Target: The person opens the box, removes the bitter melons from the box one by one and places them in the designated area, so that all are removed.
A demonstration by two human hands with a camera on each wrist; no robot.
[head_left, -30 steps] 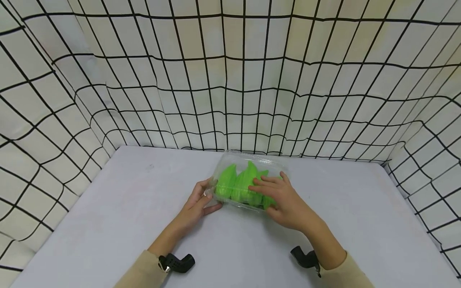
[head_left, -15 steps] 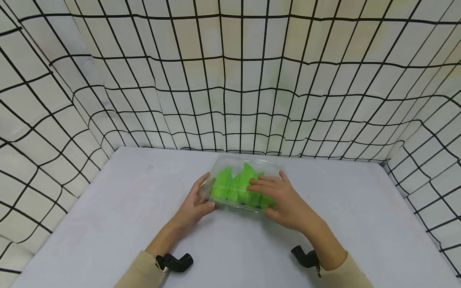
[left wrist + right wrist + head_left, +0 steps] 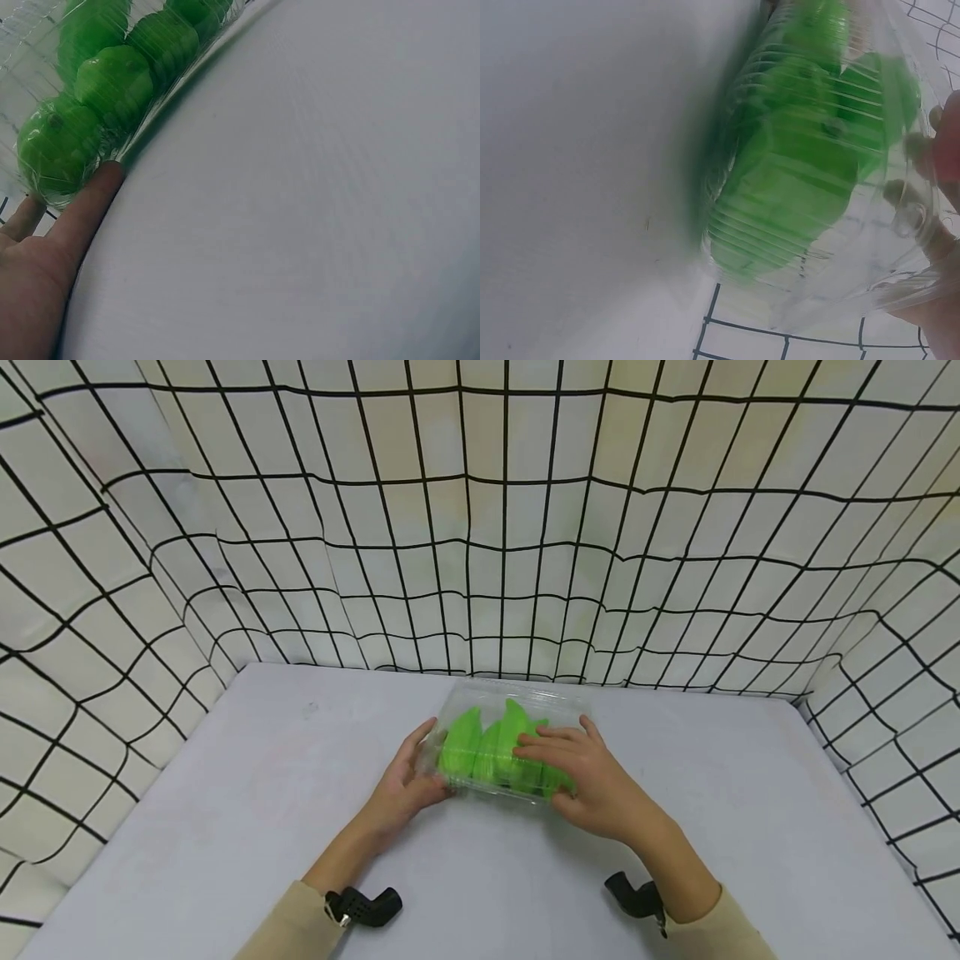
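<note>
A clear plastic box with a lid sits on the white table, holding several green, pointed, ribbed fruit-like pieces. My left hand holds the box's left end, thumb along the near edge and fingers round the side. In the left wrist view, the thumb meets the box's lower corner. Across the right part of the lid lies my right hand, its fingers stretched out and its thumb at the near side. Through the clear plastic in the right wrist view, its fingertips show against the lid.
White cloth walls under a black grid net rise behind and on both sides of the table. The box's far edge is close to the back wall. Black wrist devices sit at both sleeves.
The box has shifted slightly left and toward me. My left thumb has moved from the lid's corner down to the near edge. My right hand has hardly moved.
</note>
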